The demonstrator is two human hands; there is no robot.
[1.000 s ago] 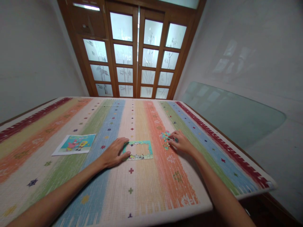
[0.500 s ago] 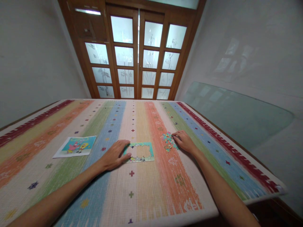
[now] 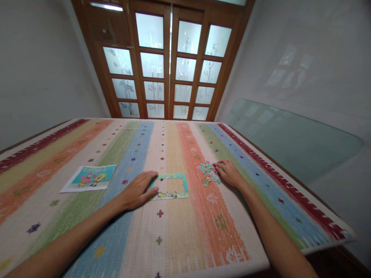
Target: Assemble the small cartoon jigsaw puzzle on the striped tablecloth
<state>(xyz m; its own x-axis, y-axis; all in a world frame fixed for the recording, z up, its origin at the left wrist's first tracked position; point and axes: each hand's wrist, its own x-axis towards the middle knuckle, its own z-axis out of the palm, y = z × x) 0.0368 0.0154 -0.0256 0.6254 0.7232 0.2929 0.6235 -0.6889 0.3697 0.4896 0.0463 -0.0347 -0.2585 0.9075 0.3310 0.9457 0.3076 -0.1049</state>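
Note:
A partly assembled jigsaw puzzle [image 3: 184,185] lies flat on the striped cloth, its border joined around a bare middle. My left hand [image 3: 140,190] rests at its left edge, thumb and fingers apart, with the fingertips touching the frame. Right of the puzzle, on the orange stripe, is a small heap of loose puzzle pieces [image 3: 206,173]. My right hand [image 3: 229,173] is at the heap's right side, fingers drawn together at the pieces. What sits between those fingertips is too small to make out.
A printed cartoon picture [image 3: 94,178] lies to the left of my left hand. The striped tablecloth [image 3: 176,231] covers the table, whose near edge drops away at lower right. Beyond stand wooden doors with glass panes [image 3: 156,64]; a pale green panel [image 3: 290,135] is on the right wall.
My right hand has shifted slightly right at the edge of the heap. My left hand stays at the puzzle's left edge. The camera view has tilted a little.

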